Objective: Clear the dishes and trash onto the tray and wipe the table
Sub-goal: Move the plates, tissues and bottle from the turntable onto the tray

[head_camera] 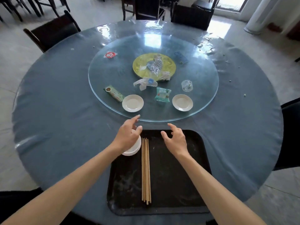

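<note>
Table: round blue plastic-covered table [56,111], glass turntable [113,51] carrying two small white saucers [132,103] and wrappers.
Tray: black rectangular tray [178,184] at near edge, holding wooden chopsticks [146,169], stacked white bowls [135,147].
Left hand [128,137]: over bowls, fingers relaxed, gripping nothing.
Right hand [175,138]: above tray, fingers spread, empty.

Around me dark wooden chairs [50,30] stand on a pale tiled floor [14,51], daylight glaring from a window [230,2].
</note>
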Available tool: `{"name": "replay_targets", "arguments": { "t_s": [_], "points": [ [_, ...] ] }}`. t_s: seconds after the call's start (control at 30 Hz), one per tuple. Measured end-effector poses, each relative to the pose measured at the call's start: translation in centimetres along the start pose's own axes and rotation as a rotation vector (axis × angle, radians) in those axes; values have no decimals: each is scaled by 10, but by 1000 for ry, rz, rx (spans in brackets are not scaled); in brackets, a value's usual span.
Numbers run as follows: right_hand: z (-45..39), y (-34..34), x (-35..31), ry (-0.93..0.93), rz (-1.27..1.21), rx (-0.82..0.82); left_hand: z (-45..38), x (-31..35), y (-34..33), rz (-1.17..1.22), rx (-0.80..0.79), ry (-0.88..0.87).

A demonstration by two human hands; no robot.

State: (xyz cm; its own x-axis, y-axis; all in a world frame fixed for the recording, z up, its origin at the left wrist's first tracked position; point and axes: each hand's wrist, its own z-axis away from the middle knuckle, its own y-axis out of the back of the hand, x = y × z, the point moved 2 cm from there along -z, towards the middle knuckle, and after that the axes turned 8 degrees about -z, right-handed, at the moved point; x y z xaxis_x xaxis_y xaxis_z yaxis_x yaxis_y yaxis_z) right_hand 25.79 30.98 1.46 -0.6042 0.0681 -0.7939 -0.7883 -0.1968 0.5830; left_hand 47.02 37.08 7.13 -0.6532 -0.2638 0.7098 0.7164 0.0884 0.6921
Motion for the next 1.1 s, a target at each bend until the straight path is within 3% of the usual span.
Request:
{"name": "replay_targets", "arguments": {
  "t_s": [0.2, 0.33, 0.4, 0.73, 1.1],
  "points": [
    [-81, 24, -2, -176, -122, 67, -114, -43, 33, 19, 108, 323],
    [-128, 35, 11, -511, -562, 213, -159, -88, 25, 192, 111, 563],
    [-147, 35, 19, -590, -695, 273, -172, -100, 17, 260, 123, 627],
    [-199, 29, 43, -828, -765, 538, -203, -134, -7, 459, 139, 701],
    [-211, 25, 38, -864, -856, 666, -217, -144, -12, 525, 187, 794]
  ]
}}
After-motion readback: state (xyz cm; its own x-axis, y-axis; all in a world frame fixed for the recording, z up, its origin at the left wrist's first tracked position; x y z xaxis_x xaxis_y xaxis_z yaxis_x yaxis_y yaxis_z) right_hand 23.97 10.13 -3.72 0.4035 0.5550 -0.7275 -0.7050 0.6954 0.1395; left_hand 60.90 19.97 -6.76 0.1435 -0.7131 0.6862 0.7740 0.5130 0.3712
